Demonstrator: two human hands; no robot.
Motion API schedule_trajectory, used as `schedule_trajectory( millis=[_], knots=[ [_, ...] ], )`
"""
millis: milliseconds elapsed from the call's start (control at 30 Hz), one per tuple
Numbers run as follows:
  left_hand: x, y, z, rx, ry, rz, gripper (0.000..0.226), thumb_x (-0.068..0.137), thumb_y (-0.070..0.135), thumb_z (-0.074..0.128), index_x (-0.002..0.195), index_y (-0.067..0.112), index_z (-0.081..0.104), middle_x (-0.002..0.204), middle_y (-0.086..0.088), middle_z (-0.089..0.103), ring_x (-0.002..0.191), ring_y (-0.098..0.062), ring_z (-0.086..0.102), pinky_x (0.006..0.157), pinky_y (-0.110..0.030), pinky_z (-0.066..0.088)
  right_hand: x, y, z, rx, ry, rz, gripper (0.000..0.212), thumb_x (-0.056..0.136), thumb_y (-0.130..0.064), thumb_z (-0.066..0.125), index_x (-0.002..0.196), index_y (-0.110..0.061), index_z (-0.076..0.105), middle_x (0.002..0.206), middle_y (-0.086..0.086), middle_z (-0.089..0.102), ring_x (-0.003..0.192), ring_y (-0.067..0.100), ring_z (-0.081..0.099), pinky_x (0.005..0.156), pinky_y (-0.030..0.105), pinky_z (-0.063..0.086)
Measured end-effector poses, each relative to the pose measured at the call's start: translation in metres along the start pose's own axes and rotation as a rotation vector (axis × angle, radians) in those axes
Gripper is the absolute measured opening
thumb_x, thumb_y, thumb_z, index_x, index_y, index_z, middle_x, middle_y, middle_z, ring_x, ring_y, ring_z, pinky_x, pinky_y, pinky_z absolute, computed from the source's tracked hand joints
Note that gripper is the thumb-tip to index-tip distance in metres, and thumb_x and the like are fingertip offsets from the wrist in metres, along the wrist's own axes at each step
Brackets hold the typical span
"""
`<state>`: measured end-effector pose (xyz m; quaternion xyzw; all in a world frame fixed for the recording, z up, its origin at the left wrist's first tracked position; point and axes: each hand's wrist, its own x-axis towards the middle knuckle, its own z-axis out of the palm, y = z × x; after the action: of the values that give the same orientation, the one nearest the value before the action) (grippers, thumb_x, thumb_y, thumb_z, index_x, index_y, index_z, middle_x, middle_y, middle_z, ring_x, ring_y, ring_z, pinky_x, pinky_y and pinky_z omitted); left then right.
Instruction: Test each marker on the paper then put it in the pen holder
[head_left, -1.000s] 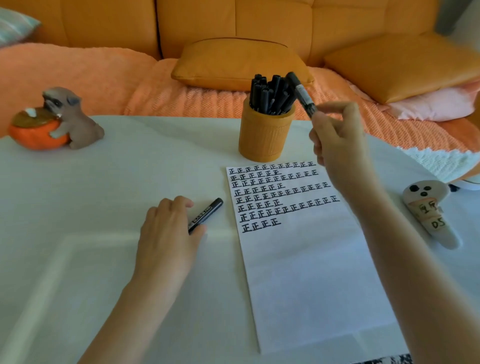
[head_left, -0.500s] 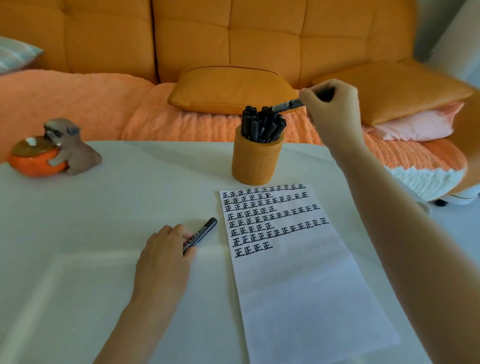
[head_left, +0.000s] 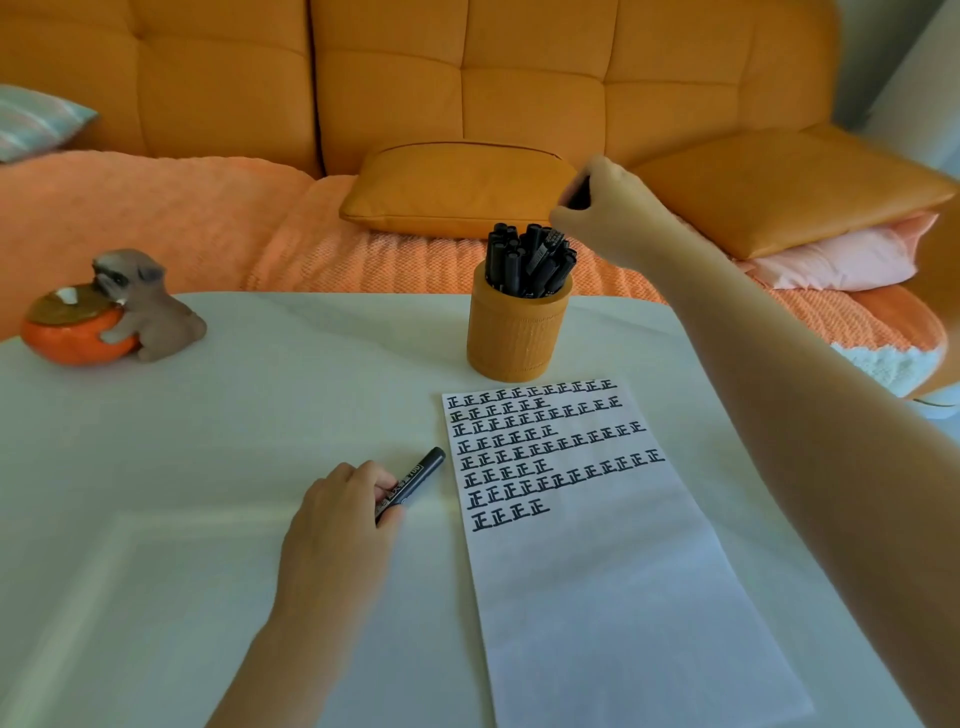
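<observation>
An orange pen holder (head_left: 514, 332) stands on the white table, packed with several black markers (head_left: 511, 260). My right hand (head_left: 610, 210) hovers just above and right of its rim, gripping a black marker (head_left: 549, 245) that slants down with its lower end among the others. A white sheet of paper (head_left: 597, 571) lies in front of the holder, its upper part filled with rows of black test marks. Left of the paper, my left hand (head_left: 337, 519) rests on the table with its fingers curled on another black marker (head_left: 418, 478), which lies flat pointing at the holder.
An orange bowl with a grey animal figurine (head_left: 140, 306) sits at the table's (head_left: 234, 415) far left. Behind the table is an orange sofa with cushions (head_left: 457, 187) and a knitted throw.
My right hand has carried its marker up over the holder and tipped it down into the bunch. My left hand has closed its fingers more onto the marker on the table.
</observation>
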<state>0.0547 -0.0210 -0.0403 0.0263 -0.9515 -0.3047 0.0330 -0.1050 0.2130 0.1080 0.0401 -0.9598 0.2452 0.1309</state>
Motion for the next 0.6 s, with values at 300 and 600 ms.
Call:
schedule_trajectory(
  millis=[300,600],
  knots=[
    [-0.001,0.004,0.002,-0.019,0.002,0.01,0.013,0.087,0.021,0.058,0.099,0.022,0.061,0.092,0.006,0.056,0.089,-0.016,0.055,0.073,-0.03,0.046,0.004,-0.009,0.014,-0.268,-0.198,-0.122,0.031,0.096,-0.029,0.052,0.114,-0.005,0.045,0.094,0.008,0.055,0.082,0.024,0.053,0.07,0.037,0.046],
    [-0.001,0.005,0.001,-0.031,-0.002,-0.001,0.013,0.087,0.022,0.058,0.101,0.023,0.059,0.093,0.008,0.056,0.089,-0.014,0.055,0.072,-0.026,0.043,-0.013,0.0,0.024,0.015,0.098,-0.166,0.021,0.096,-0.023,0.05,0.112,-0.009,0.051,0.085,0.01,0.06,0.072,0.025,0.056,0.065,0.041,0.047]
  ],
)
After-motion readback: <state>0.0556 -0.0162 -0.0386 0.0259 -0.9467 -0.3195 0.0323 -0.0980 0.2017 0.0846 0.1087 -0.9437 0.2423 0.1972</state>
